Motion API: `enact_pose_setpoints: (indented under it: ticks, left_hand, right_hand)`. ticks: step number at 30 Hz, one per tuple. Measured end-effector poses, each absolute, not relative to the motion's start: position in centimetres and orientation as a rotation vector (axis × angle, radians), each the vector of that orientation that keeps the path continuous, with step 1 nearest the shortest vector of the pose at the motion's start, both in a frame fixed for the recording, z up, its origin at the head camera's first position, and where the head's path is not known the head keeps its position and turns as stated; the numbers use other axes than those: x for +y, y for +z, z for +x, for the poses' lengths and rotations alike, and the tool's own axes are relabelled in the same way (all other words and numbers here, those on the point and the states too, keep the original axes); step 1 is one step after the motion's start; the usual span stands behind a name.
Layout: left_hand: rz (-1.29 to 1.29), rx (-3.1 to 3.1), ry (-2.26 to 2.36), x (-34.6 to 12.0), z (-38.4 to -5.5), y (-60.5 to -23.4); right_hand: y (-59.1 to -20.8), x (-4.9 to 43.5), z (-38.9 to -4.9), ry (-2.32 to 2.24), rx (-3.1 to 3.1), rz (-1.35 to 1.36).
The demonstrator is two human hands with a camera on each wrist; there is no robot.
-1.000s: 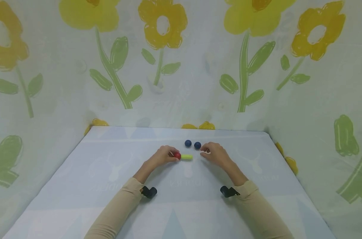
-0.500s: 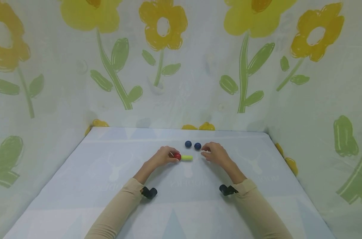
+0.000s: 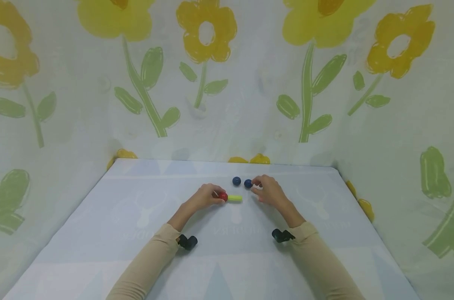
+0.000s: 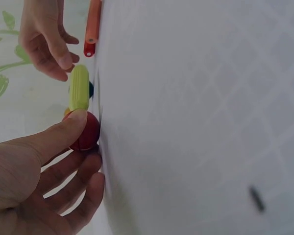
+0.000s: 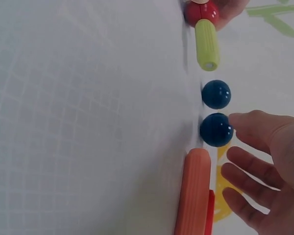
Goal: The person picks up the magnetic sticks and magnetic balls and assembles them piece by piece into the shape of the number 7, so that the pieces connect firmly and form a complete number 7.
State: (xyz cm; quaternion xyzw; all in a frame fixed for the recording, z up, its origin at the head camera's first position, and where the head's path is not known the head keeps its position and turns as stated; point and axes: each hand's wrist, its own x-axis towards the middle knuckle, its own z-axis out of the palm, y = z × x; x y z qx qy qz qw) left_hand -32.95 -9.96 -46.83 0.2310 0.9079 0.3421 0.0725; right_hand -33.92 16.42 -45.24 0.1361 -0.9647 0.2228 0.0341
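My left hand [image 3: 204,196] pinches a red ball [image 4: 89,131] between thumb and fingers. A short yellow-green ribbed rod [image 3: 235,198] extends from that ball toward the right, its end touching the ball. Two dark blue balls sit farther back, a left one [image 3: 236,181] and a right one [image 3: 248,183]. My right hand [image 3: 269,191] is beside the right blue ball, fingers loosely bent. In the right wrist view, its thumb tip [image 5: 237,121] is right at this ball's [image 5: 216,129] edge, while the other fingers stand apart from it.
An orange rod [image 5: 192,196] and a red rod [image 5: 209,213] lie near my right hand in the wrist views. The pale tabletop [image 3: 212,266] meets flower-printed cloth walls [image 3: 242,104] at the back and sides. Dark wrist cameras [image 3: 187,242] sit at both cuffs.
My right hand has moved slightly left and away from me, its fingertips now up against the right blue ball. The left hand, red ball and yellow-green rod have hardly moved.
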Motion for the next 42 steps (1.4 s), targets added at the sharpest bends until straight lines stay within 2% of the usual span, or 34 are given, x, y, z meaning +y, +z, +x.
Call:
enact_pose_setpoints:
  ticks: [42]
  left_hand:
    - [0.67, 2.72, 1.053, -9.8, -33.1, -47.3]
  right_hand:
    - [-46.3, 15.2, -35.6, 0.521, -3.038, 0.425]
